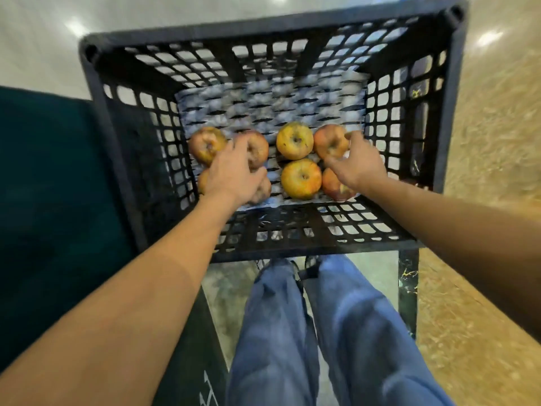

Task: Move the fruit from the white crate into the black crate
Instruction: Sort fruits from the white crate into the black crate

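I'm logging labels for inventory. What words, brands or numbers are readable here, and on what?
None readable.
White marks on the dark panel, bottom edge: cut off and blurred, unreadable.
Yellow marks on the black post: blurred, may not be lettering.
No label shows on the black crate or the apples.

Black crate (272, 33): lattice-walled plastic, upright, open-topped, seen from above.
Apples (294, 140): eight, yellow to reddish, blemished, lying in two rows on the crate floor by its near wall.
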### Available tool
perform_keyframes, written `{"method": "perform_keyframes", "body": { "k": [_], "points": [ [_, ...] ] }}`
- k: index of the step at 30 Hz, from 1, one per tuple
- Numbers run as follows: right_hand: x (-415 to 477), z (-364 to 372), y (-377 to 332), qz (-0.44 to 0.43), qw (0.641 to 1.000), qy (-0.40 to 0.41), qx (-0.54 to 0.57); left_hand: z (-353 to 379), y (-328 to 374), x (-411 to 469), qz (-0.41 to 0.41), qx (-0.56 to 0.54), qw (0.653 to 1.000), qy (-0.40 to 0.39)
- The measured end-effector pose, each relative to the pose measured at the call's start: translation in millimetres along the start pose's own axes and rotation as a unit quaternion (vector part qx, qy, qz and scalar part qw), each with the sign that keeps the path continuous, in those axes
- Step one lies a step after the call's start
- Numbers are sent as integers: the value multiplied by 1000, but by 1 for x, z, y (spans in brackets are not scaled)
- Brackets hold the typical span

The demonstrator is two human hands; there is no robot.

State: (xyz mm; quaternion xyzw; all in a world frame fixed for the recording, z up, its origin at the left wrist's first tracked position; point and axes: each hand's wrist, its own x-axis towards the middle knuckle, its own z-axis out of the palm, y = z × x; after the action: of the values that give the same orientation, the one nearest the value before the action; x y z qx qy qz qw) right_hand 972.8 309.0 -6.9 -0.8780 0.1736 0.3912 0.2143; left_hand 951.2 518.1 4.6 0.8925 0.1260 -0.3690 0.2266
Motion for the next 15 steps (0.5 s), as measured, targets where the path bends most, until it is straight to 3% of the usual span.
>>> {"method": "perform_keyframes", "body": {
  "k": [5, 15],
  "points": [
    [-107, -63, -32, -14, 999, -21, 45, -72, 31, -106, -12, -1, 999, -39],
    [-305, -210, -73, -100, 987, -8, 127, -212, 128, -295, 8, -35, 999, 20]
  ]
}}
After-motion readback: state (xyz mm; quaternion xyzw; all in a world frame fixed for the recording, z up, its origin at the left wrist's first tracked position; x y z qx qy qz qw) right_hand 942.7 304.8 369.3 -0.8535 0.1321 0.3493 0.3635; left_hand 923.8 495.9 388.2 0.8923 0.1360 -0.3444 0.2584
